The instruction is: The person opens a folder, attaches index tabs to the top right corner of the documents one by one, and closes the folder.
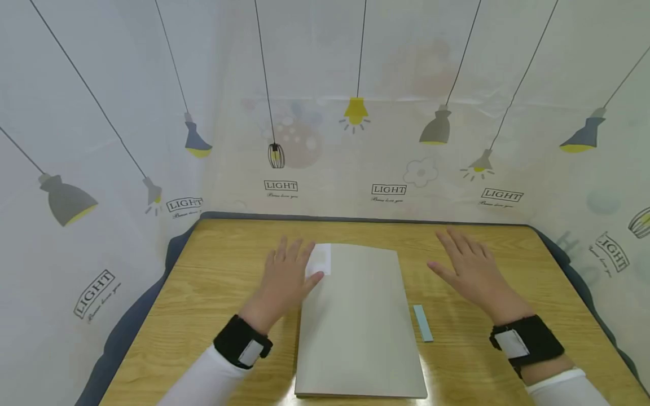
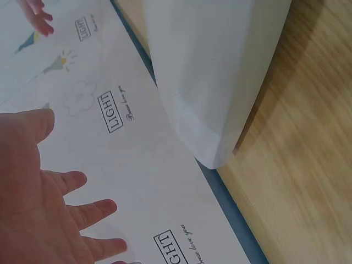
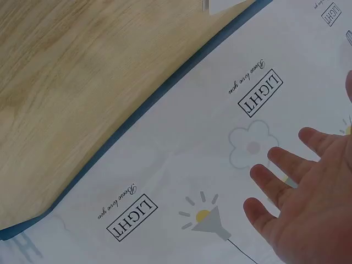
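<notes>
A large, pale, plain-covered book or pad (image 1: 358, 327) lies closed on the table, its short edge toward me. At its far left corner is a small white square (image 1: 324, 260), perhaps paper or a sticker, partly hidden by my left hand (image 1: 285, 282). That hand hovers over the pad's left edge with fingers spread, holding nothing; the left wrist view shows its straight fingers (image 2: 91, 212) apart from the pad. To the right of the pad, my right hand (image 1: 469, 276) is raised above the table, fingers extended and grasping nothing. A light blue strip (image 1: 422, 323) lies between pad and right hand.
The wooden table (image 1: 213, 316) has a dark blue border (image 1: 355, 219) along its back and sides. Behind it and on both sides hang white sheets (image 1: 325, 67) printed with lamps and lettering. Each wrist wears a black band (image 1: 242, 342).
</notes>
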A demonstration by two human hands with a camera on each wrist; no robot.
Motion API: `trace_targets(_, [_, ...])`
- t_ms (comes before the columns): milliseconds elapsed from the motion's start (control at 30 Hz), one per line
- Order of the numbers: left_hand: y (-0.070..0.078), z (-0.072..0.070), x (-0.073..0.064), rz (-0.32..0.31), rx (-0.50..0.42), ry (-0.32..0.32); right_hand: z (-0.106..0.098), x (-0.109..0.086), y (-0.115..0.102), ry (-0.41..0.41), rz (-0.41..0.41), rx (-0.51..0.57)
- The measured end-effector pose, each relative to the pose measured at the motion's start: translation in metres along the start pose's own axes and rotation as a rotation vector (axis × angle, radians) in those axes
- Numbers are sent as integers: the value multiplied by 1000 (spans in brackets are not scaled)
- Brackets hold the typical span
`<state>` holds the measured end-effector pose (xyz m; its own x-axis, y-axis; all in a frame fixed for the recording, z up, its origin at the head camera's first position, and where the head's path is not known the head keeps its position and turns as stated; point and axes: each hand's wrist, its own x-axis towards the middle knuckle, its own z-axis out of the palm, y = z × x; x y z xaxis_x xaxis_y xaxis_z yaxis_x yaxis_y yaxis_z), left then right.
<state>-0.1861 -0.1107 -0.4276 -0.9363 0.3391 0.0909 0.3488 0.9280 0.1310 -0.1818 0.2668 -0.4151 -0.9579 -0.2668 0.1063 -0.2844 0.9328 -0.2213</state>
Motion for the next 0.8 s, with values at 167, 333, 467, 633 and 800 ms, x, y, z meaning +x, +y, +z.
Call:
trace_targets(167, [16,18,-15,77,-12,-43,9,-3,1,28,9,-16])
trace_targets(333, [40,37,-37,188,-34,-131,23,-8,3,20,63,89])
trace_targets(467, [59,47,-55,270,-38,-210,36,-14,3,-15,130,184])
trace_targets(633, [80,55,-76,384,22,-259,51,-19,2,-51,179,231])
trace_targets(800, [97,62,-86,389,98,-307,61,-21,-3,-71,185,255])
